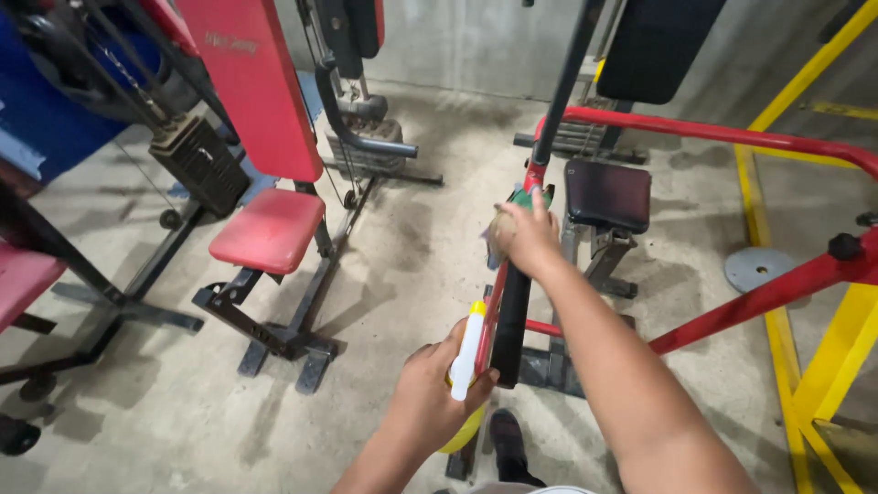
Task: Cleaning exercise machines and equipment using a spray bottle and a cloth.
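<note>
In my left hand I grip a yellow spray bottle with a white nozzle, just below the black bar. Left of that bar, the red backrest carries faint pale lettering near its top.

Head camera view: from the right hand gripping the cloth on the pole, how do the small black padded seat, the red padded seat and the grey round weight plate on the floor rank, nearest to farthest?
From the right hand:
1. Small black padded seat, just to its right, nearest.
2. Red padded seat to the left and grey round weight plate on the floor to the right: too close to call.
</note>
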